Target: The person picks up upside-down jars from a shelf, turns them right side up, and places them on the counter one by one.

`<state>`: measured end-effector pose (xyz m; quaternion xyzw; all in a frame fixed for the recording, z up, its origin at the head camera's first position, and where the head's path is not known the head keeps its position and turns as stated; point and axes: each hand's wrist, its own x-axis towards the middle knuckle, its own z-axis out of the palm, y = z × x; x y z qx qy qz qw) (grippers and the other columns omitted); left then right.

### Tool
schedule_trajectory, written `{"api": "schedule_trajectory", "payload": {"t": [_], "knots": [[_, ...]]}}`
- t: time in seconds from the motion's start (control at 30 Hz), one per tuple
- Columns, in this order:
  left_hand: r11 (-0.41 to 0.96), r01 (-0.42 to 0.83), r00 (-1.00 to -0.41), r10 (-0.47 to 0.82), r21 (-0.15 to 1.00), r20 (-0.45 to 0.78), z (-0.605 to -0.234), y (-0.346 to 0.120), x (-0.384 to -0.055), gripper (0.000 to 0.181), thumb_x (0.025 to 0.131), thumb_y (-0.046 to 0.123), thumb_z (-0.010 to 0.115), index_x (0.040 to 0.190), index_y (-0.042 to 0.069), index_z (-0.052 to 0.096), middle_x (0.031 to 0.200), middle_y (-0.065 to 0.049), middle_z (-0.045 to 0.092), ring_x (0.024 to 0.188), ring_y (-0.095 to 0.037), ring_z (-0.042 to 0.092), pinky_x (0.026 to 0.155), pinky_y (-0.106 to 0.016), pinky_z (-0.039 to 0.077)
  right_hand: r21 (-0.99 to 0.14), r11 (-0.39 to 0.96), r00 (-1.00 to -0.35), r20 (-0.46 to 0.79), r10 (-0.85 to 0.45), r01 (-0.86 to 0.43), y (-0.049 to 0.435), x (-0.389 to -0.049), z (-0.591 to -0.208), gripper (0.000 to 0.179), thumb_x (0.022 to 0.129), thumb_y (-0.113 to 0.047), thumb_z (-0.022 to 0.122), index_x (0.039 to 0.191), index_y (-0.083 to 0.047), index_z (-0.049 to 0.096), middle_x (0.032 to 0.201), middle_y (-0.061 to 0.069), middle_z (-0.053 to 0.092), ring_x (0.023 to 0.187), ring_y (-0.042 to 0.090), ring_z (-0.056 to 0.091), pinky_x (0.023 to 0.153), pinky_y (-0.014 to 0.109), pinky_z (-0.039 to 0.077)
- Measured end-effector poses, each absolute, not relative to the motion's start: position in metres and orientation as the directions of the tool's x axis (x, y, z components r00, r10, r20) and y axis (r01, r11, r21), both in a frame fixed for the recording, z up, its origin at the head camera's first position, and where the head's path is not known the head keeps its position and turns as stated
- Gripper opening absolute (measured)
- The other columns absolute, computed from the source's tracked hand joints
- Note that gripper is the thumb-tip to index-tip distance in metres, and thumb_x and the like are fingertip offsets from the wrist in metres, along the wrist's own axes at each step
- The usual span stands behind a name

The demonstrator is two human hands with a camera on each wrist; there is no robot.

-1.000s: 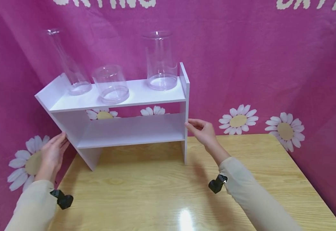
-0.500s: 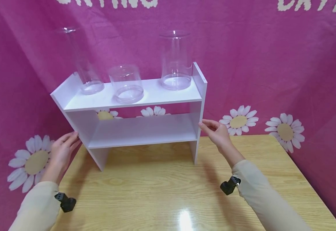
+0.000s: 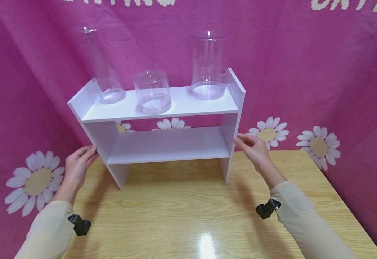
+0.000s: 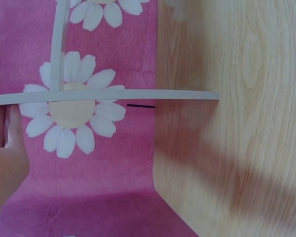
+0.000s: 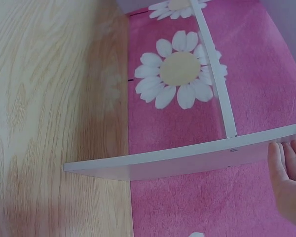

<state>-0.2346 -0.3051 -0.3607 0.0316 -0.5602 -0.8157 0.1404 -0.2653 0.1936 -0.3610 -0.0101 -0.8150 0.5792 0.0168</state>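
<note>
A white two-tier shelf (image 3: 169, 158) stands on the wooden table. On its top board are a tall narrow clear vase (image 3: 113, 95), a short wide clear cylinder vase (image 3: 156, 104) and a tall wide clear cylinder vase (image 3: 208, 90), all upright. My left hand (image 3: 79, 167) rests its fingertips against the outer face of the left side panel (image 4: 138, 94). Against the outside of the right side panel (image 5: 187, 157), my right hand (image 3: 255, 151) presses with fairly straight fingers (image 5: 294, 160). Neither hand curls around the panels.
The wooden table (image 3: 182, 212) extends toward me and to the right of the shelf. A pink curtain (image 3: 292, 72) with daisy prints hangs behind and along both sides. A small black camera (image 3: 267, 208) sits on the right sleeve.
The shelf has shifted to the right along the table, with the three vases still standing on it. Both hands have moved right together with it, staying at its side panels.
</note>
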Motion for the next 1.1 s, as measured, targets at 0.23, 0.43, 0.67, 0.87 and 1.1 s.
{"api": "schedule_trajectory", "payload": {"t": [0.23,0.43,0.67,0.87,1.1], "knots": [[-0.377,0.188,-0.958,-0.272,0.907,0.086,-0.361,-0.299,-0.236,0.022,0.090,0.000,0.061,0.074,0.010,0.073,0.077,0.005,0.072,0.075,-0.004,0.070,0.075,-0.015,0.058,-0.945,0.328,-0.999,0.001,0.042,0.013,0.197,-0.263,-0.361,0.062,0.091,-0.046,0.060,0.140,-0.009,0.049,0.109,-0.015,0.057,0.095,-0.010,0.054,0.108,0.025,0.046],[-0.377,0.190,-0.952,-0.297,0.907,0.075,-0.362,-0.291,-0.237,0.025,0.091,-0.001,0.059,0.073,0.011,0.073,0.076,0.005,0.072,0.073,-0.004,0.069,0.074,-0.015,0.058,-0.940,0.340,-0.999,-0.011,0.037,0.023,0.203,-0.260,-0.360,0.064,0.092,-0.046,0.059,0.142,-0.008,0.047,0.119,-0.008,0.057,0.102,-0.006,0.050,0.104,0.019,0.046],[-0.319,0.182,-0.925,-0.375,0.930,0.053,-0.360,-0.280,-0.240,0.029,0.091,-0.001,0.059,0.069,0.014,0.071,0.071,0.007,0.070,0.067,-0.003,0.068,0.068,-0.014,0.058,-0.964,0.266,-0.999,0.024,0.031,-0.015,0.209,-0.258,-0.360,0.064,0.091,-0.040,0.062,0.140,-0.002,0.047,0.092,-0.032,0.055,0.092,-0.013,0.053,0.082,0.000,0.045],[-0.267,0.188,-0.912,-0.404,0.945,0.067,-0.360,-0.273,-0.245,0.031,0.091,-0.001,0.059,0.067,0.017,0.070,0.069,0.008,0.069,0.063,-0.002,0.067,0.065,-0.014,0.057,-0.967,0.257,-0.999,0.016,0.044,-0.005,0.213,-0.257,-0.359,0.064,0.092,-0.038,0.062,0.141,0.000,0.045,0.091,-0.031,0.055,0.088,-0.014,0.054,0.079,0.000,0.046],[-0.193,0.190,-0.909,-0.406,0.963,0.098,-0.359,-0.268,-0.246,0.028,0.091,0.003,0.062,0.069,0.019,0.069,0.068,0.010,0.068,0.060,-0.003,0.066,0.066,-0.013,0.057,-0.958,0.284,-0.998,-0.008,0.065,0.026,0.217,-0.259,-0.360,0.066,0.092,-0.042,0.061,0.142,-0.002,0.044,0.093,-0.029,0.053,0.088,-0.012,0.053,0.079,-0.001,0.045]]}}
